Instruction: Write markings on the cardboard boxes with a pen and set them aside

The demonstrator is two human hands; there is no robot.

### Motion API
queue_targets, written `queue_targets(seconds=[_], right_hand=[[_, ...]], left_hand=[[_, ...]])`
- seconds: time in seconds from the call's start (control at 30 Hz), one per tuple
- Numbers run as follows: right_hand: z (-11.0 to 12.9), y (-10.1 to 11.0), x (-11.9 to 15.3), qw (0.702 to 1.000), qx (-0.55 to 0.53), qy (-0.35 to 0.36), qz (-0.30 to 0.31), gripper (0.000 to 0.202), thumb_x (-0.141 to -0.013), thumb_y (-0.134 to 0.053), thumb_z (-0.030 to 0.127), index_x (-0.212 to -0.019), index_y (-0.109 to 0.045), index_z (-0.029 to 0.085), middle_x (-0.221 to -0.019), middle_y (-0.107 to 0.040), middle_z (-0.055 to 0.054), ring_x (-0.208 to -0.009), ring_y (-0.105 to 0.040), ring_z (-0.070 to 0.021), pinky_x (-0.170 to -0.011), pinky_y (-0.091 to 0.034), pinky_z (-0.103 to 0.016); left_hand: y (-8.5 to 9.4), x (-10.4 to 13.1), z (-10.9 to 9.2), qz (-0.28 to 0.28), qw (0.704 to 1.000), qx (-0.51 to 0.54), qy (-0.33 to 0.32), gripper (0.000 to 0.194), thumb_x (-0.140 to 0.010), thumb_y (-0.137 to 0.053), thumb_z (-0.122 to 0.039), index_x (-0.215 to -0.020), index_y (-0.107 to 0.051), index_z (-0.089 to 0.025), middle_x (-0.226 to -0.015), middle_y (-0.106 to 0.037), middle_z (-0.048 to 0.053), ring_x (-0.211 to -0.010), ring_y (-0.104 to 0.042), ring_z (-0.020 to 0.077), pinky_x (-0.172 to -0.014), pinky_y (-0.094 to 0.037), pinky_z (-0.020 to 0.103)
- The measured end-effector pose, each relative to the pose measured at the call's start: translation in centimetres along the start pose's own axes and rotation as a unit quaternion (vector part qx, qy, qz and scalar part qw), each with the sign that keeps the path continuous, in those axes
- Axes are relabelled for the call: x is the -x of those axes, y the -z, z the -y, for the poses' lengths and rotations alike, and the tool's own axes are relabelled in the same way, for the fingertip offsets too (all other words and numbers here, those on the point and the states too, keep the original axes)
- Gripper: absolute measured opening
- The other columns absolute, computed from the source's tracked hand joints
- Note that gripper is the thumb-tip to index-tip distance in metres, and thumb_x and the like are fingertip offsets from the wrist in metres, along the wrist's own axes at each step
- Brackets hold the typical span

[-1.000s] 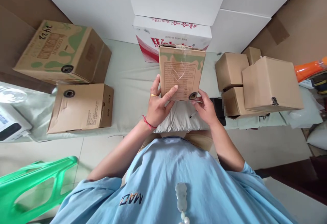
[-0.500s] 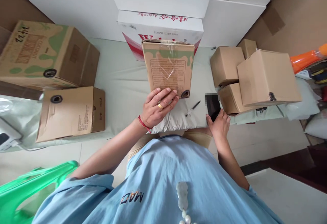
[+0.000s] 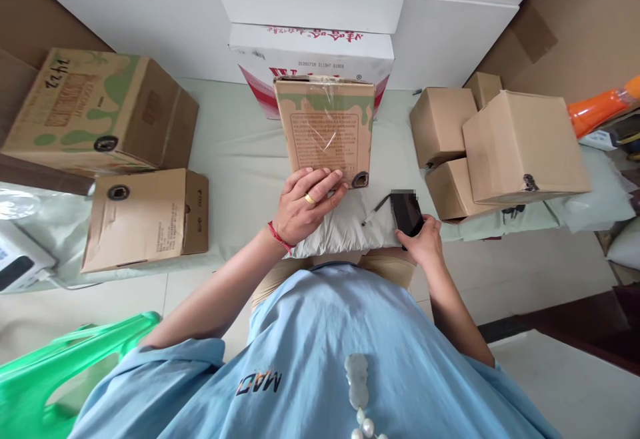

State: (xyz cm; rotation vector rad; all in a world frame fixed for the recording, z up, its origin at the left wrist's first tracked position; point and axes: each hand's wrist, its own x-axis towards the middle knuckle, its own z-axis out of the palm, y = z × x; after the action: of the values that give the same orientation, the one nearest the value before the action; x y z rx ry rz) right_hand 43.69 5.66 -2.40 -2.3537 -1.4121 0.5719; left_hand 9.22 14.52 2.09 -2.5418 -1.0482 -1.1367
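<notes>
A cardboard box (image 3: pixel 330 132) with green drip print, a printed text panel and clear tape stands in front of me. My left hand (image 3: pixel 311 202), wearing a gold ring and a red wrist string, lies with its fingers flat against the box's lower front; the thumb is hidden. A round black mark shows at the box's lower right corner. To the right, my right hand (image 3: pixel 424 239) grips a black phone (image 3: pixel 407 215) by its lower end, thumb on the left edge. A pen (image 3: pixel 375 211) lies on the cloth just left of the phone.
Behind the box stands a white and red carton (image 3: pixel 310 52). Two cardboard boxes, a printed one (image 3: pixel 100 112) and a plain one (image 3: pixel 145 219), sit at left. Several brown boxes (image 3: pixel 520 149) cluster at right near an orange object (image 3: pixel 600 112). A green stool (image 3: pixel 100 345) is lower left.
My right hand has moved left with the phone, which now sits close to the pen and is tilted. My left hand stays against the box; the view has shifted slightly.
</notes>
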Motion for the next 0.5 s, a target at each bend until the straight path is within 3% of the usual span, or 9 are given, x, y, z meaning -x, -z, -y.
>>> queue_targets(seconds=[0.17,0.33,0.5], right_hand=[[2.6,0.6,1.8,0.993,-0.112,0.046,-0.003,0.083,-0.071,-0.085,0.054,-0.14,-0.056,0.019,-0.137,-0.069,-0.02,-0.127,-0.07,-0.0362,-0.111,-0.058,-0.053],[6.4,1.6,5.0,0.948,-0.285,0.129,-0.05,0.083,-0.075,-0.087,0.052,-0.144,-0.05,0.023,-0.131,-0.073,-0.013,-0.117,-0.073,-0.0299,-0.104,-0.062,-0.05],[9.9,1.3,7.1,0.93,-0.274,0.222,-0.102,0.089,-0.074,-0.09,0.047,-0.147,-0.045,0.023,-0.132,-0.069,-0.013,-0.119,-0.072,-0.0305,-0.106,-0.063,-0.051]], left_hand=[[0.1,-0.3,-0.3,0.007,1.0,0.023,0.012,0.04,-0.11,-0.06,-0.014,-0.137,-0.078,-0.038,-0.143,-0.081,0.006,-0.135,-0.072,0.024,-0.117,-0.054,0.052],[0.3,-0.5,-0.6,-0.004,0.999,-0.032,-0.015,0.042,-0.109,-0.059,-0.01,-0.138,-0.076,-0.036,-0.146,-0.079,0.006,-0.136,-0.07,0.0229,-0.117,-0.052,0.051],[0.1,-0.4,-0.7,0.009,0.999,-0.032,-0.006,0.044,-0.108,-0.056,-0.01,-0.139,-0.075,-0.035,-0.147,-0.078,0.007,-0.139,-0.068,0.0238,-0.121,-0.05,0.053]])
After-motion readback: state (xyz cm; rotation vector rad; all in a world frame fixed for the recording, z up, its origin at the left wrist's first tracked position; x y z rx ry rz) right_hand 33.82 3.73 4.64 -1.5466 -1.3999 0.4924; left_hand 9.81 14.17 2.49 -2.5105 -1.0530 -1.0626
